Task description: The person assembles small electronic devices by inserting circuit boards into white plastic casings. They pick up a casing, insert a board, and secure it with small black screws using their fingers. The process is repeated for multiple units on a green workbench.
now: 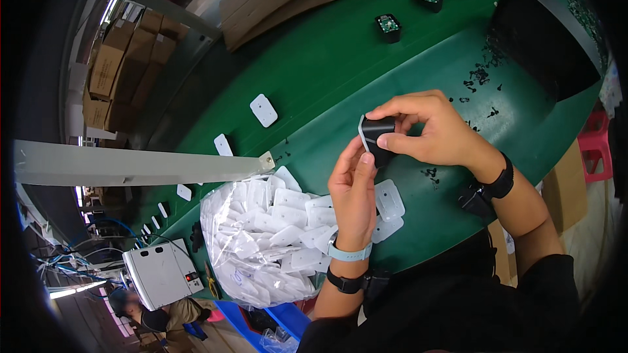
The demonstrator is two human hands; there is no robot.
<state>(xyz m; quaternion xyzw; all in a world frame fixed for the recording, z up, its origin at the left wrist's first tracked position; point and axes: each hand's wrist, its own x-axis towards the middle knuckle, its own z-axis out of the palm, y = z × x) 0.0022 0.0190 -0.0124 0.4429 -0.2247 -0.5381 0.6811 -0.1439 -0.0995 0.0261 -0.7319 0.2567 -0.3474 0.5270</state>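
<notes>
Both hands hold one small black plastic housing (378, 129) with a white cover plate (363, 134) along its left side. My right hand (435, 131) pinches it from the right, fingers over the top and thumb on its front. From below, my left hand (353, 186) grips its lower left, with fingertips at the white plate. The inside of the housing is hidden. Just left of my left wrist lies a clear plastic bag (219, 222) full of white cover plates (291, 216). Loose white plates (390, 200) lie right of that hand.
Black screws (481, 77) lie scattered by a dark tray (546, 39) on the right. Black housings with circuit boards (427, 0) and white-topped pieces (263, 110) line the green belt (314, 65). A metal beam (144, 165) juts in from the left, above a white machine (160, 271).
</notes>
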